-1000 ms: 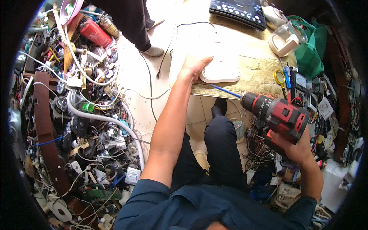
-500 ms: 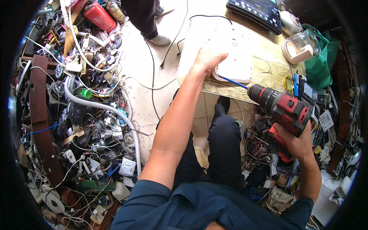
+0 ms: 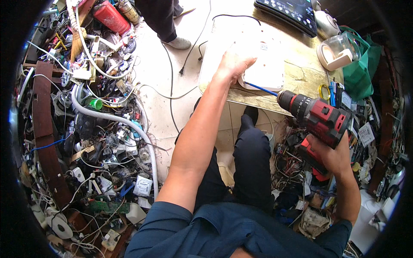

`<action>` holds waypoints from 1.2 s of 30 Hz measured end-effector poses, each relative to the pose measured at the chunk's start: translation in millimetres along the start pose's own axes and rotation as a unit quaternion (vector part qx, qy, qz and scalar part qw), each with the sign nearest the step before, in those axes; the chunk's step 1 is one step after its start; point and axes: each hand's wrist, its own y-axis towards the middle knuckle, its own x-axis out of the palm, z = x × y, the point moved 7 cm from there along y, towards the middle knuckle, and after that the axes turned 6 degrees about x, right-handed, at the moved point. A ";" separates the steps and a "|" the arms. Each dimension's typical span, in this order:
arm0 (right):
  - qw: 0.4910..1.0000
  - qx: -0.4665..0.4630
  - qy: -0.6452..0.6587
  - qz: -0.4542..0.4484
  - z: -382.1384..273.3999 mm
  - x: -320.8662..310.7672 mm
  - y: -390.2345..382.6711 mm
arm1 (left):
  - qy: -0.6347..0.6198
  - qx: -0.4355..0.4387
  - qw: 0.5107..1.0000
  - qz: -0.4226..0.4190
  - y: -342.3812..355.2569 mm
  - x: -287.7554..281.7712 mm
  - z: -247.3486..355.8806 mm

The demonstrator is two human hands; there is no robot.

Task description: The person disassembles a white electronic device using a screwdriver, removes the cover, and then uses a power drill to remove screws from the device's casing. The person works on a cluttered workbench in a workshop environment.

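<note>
My left hand (image 3: pixel 231 64) rests on the near left corner of a white flat appliance casing (image 3: pixel 263 65) that lies on a low wooden board (image 3: pixel 297 79). My right hand (image 3: pixel 331 154) grips the handle of a red and black cordless drill (image 3: pixel 316 118). The drill's long blue bit (image 3: pixel 261 89) points left and its tip touches the front edge of the white casing, just under my left hand. My legs in dark trousers stretch out below the board.
A black control panel (image 3: pixel 287 9) lies at the board's far edge, a glass jug (image 3: pixel 340 49) and green bag (image 3: pixel 363 69) to the right. A heap of cables, plugs and scrap electronics (image 3: pixel 92 129) fills the left floor. Another person's legs (image 3: pixel 165 21) stand at the top.
The drill has moved up and left, bringing the bit's tip to the casing's front edge. My left hand stays pressed on the white casing.
</note>
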 end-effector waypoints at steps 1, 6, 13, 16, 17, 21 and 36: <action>1.000 0.006 0.006 -0.001 2.1 -0.6 0.1 | 0.021 -0.014 1.000 -0.004 -2.4 0.0 1.7; 1.000 -0.002 -0.012 -0.015 0.1 -2.7 4.9 | 0.051 -0.068 0.996 -0.008 -3.7 -6.8 -7.2; 0.982 -0.115 -0.150 -0.005 -26.8 -11.1 6.7 | 0.061 -0.103 0.993 -0.024 -11.1 -4.9 7.9; 0.972 -0.138 -0.181 -0.052 -45.4 -5.3 13.0 | 0.071 -0.085 0.993 -0.025 -15.3 -1.3 21.8; 0.970 -0.138 -0.185 -0.081 -50.9 -1.0 16.9 | 0.063 -0.069 0.995 -0.021 -13.5 -2.4 19.9; 0.956 -0.144 -0.236 -0.095 -71.0 1.9 19.5 | 0.020 -0.031 0.999 -0.027 0.4 -0.8 0.0; 0.949 -0.145 -0.272 -0.066 -112.6 -3.3 43.7 | 0.062 0.004 0.998 -0.008 4.6 -5.6 -9.5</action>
